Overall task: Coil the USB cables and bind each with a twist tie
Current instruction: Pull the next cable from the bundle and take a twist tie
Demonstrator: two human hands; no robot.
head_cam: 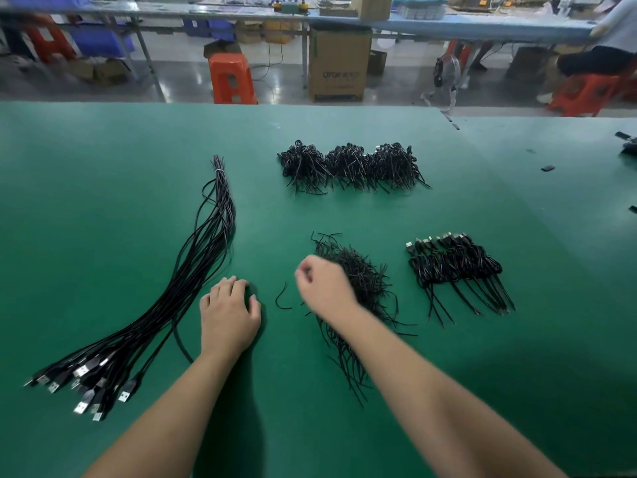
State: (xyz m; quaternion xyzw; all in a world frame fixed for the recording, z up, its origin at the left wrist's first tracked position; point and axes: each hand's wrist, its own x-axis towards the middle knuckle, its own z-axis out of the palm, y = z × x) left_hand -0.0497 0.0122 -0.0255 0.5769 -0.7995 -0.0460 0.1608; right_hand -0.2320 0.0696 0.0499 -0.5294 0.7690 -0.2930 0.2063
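Two bare forearms reach in from the bottom edge of the frame over a green table [103, 160]. The left hand [229, 315] lies palm down just below the centre, its fingers loosely bent against the mat; whether anything is under them cannot be told. The right hand [324, 288] sits just right of it, blurred, with its fingers curled in at the left edge of a heap of short black twist ties [362, 284]; whether it pinches one cannot be told. A single loose twist tie [281, 298] lies bent on the mat between the two hands. At the left of the frame a long bundle of uncoiled USB cables [206, 243] runs from a white band near its upper end, left of centre, down to a fan of plugs in the lower left corner. One cable of this bundle curves under the left wrist. At the right of the frame, level with the heap, a row of coiled cables [455, 263] lies side by side, plugs pointing up the frame and tails pointing down. Above the centre, three dense clumps of bound coils [351, 167] lie in a line. Beyond the table's far edge, along the top of the frame, stand an orange stool [231, 77] and a cardboard box [339, 63].
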